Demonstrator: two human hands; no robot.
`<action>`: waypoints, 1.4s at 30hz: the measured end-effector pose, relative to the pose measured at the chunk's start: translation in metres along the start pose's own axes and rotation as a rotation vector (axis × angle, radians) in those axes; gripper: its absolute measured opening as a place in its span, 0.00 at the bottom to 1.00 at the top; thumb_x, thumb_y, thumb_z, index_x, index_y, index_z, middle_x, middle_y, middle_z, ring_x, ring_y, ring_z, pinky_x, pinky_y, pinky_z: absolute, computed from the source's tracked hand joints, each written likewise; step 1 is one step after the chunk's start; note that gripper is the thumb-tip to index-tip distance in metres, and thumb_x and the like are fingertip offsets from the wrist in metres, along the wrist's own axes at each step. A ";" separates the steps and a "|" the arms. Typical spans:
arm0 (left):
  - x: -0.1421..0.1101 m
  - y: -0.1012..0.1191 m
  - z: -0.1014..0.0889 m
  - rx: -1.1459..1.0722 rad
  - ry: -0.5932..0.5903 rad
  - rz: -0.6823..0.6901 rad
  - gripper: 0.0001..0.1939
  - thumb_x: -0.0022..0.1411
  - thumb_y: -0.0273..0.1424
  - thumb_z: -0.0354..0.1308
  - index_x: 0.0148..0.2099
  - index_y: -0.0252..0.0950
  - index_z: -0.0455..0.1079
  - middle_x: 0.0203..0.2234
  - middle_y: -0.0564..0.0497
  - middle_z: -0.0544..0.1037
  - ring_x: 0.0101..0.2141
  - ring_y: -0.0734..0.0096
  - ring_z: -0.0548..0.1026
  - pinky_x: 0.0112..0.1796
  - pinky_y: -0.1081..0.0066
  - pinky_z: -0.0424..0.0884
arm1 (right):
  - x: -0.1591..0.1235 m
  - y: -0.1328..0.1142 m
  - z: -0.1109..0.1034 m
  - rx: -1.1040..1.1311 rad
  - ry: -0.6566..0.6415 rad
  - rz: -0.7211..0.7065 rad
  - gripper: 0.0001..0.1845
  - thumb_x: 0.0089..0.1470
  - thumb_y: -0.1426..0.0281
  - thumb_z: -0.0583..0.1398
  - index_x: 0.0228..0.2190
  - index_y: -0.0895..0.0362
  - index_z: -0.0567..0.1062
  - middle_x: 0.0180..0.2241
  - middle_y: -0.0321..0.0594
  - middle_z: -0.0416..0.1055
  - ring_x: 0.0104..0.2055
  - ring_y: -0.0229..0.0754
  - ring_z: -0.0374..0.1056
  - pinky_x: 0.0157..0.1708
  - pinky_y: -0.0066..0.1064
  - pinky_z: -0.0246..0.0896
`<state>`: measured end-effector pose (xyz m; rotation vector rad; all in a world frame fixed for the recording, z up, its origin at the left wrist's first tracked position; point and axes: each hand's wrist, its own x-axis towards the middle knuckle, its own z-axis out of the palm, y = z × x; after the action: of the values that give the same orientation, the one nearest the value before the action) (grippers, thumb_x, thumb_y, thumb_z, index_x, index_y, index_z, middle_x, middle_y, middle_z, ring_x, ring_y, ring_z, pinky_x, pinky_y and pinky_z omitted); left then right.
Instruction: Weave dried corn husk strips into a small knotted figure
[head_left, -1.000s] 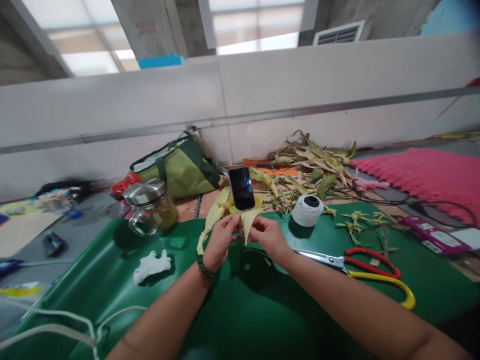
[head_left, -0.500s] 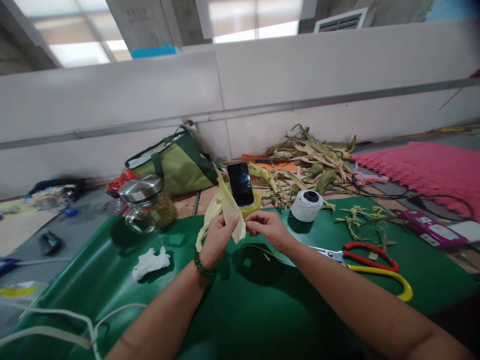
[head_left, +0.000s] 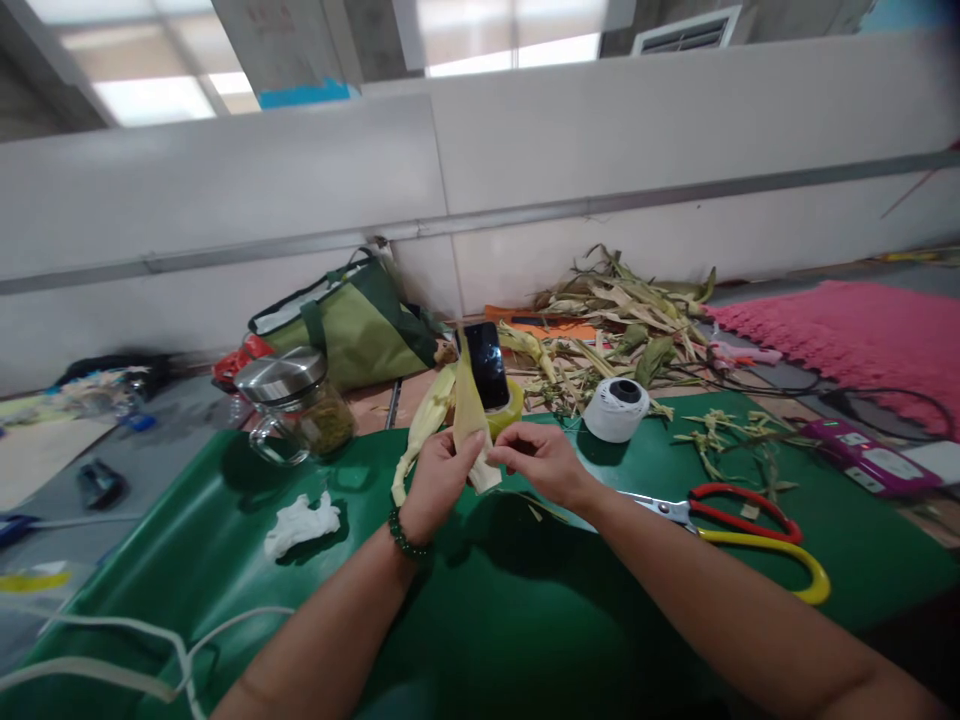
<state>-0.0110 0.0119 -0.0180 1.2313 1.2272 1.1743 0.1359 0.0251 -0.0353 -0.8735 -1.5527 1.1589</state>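
Observation:
Between thumb and fingers, my left hand [head_left: 441,472] grips a pale corn husk [head_left: 469,400], its pointed tip up and its wide cut end down. My right hand [head_left: 546,462] is closed in a pinch at the husk's lower right edge. A twisted husk length [head_left: 429,412] hangs beside my left hand; whether that hand holds it too, I cannot tell. Behind the husk, a phone [head_left: 489,365] leans upright in a roll of yellow tape [head_left: 512,405]. Scissors [head_left: 686,512] with red and yellow handles lie by my right forearm, which hides part of their blades.
A green mat [head_left: 480,620] covers the table. A lidded glass jar [head_left: 300,410], crumpled tissue [head_left: 301,525] and white cable [head_left: 97,665] are on the left. A white thread spool [head_left: 615,410] stands right of the phone, before a husk pile [head_left: 622,300]. A green bag [head_left: 367,335] sits behind.
The husk has been turned from a folded, point-down position to point-up, with my left hand now holding it by its wide end. My right hand stays close beside it.

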 end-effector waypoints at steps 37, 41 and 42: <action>0.023 0.007 -0.025 -0.264 0.250 0.124 0.19 0.43 0.43 0.68 0.23 0.34 0.65 0.15 0.58 0.66 0.17 0.82 0.64 0.21 0.80 0.62 | 0.001 -0.004 -0.010 -0.056 -0.047 0.151 0.16 0.46 0.63 0.61 0.14 0.57 0.69 0.13 0.31 0.62 0.15 0.31 0.58 0.15 0.22 0.55; 0.019 0.008 -0.020 -0.283 0.054 -0.023 0.23 0.38 0.41 0.71 0.35 0.35 0.71 0.25 0.54 0.74 0.24 0.76 0.72 0.26 0.77 0.68 | 0.001 -0.002 -0.007 -0.024 -0.079 0.162 0.16 0.47 0.62 0.60 0.15 0.57 0.68 0.13 0.31 0.61 0.15 0.31 0.57 0.15 0.22 0.54; 0.017 0.007 -0.018 -0.243 -0.040 -0.058 0.23 0.36 0.39 0.72 0.35 0.34 0.72 0.25 0.53 0.75 0.24 0.75 0.72 0.26 0.76 0.68 | 0.000 -0.002 -0.006 -0.016 -0.110 0.165 0.16 0.48 0.62 0.59 0.15 0.57 0.67 0.12 0.31 0.61 0.15 0.30 0.56 0.15 0.22 0.53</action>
<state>-0.0282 0.0292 -0.0106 1.0267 1.0501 1.2113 0.1421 0.0261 -0.0330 -0.9772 -1.6044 1.3334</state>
